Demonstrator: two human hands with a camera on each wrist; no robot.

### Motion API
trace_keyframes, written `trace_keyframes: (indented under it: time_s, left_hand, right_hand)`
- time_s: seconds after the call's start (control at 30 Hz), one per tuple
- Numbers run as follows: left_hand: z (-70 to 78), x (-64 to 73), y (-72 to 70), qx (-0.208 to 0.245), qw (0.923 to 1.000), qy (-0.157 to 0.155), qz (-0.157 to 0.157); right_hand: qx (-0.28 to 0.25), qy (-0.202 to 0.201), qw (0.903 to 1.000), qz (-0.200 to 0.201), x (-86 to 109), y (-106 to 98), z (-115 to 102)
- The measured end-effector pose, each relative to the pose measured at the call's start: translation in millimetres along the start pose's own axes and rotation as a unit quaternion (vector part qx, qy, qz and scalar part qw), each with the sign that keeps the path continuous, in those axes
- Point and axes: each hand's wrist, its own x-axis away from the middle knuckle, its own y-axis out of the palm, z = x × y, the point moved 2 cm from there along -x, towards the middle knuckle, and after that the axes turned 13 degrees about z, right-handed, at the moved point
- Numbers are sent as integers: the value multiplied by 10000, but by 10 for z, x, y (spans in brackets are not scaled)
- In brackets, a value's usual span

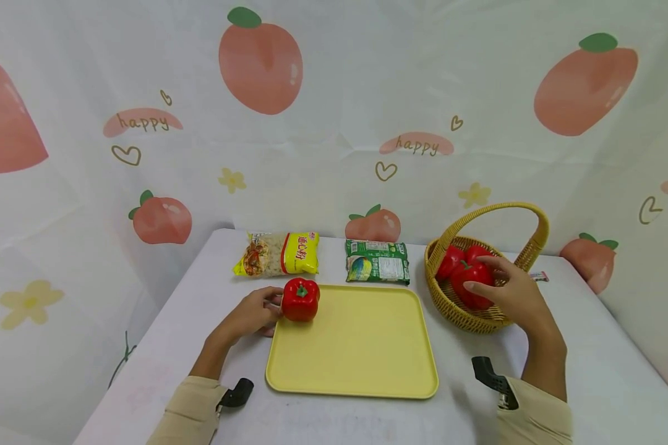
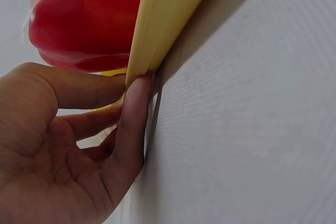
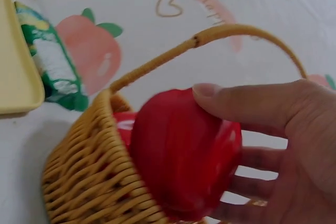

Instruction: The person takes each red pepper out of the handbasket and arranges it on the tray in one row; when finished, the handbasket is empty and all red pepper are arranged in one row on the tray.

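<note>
My left hand (image 1: pixel 257 311) pinches the left rim of a yellow tray (image 1: pixel 362 346). In the left wrist view its fingertips (image 2: pixel 137 95) are right at the tray's edge. A red bell pepper (image 1: pixel 300 300) with a green stem stands in the tray's upper left corner, beside that hand. On the right, my right hand (image 1: pixel 516 295) grips another red bell pepper (image 3: pixel 181 150) at the wicker basket (image 3: pixel 100 182), thumb on its top and fingers round its far side. More red peppers (image 1: pixel 449 262) lie behind it in the basket.
Behind the tray lie a yellow noodle bag (image 1: pixel 278 254) and a green packet (image 1: pixel 376 261). The basket's tall arched handle (image 1: pixel 495 206) rises over its opening. A small wrapped item (image 1: pixel 540 276) lies right of the basket. A printed cloth (image 1: pixel 334 123) hangs along the back.
</note>
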Motion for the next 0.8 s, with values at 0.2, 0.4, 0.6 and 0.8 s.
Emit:
trace_keyframes:
  time_s: [0.2,0.4,0.6,0.8]
  left_hand:
    - [-5,-2,-2,16,10000,7,-5]
    - [-5,0,0,1,10000,-20,5]
    - [4,1,-1,3,10000,-36,8]
    - [9,4,0,31,10000,-85,4]
  right_hand:
    - [-230,-162,9996,-85,57,-89,-87]
    - [-545,-359,9979,-47,99,-112,-161]
    - [-784,-519,9955,-119,100,-47,-230]
    - [-1062,-790,9909,-225,86,76,-320]
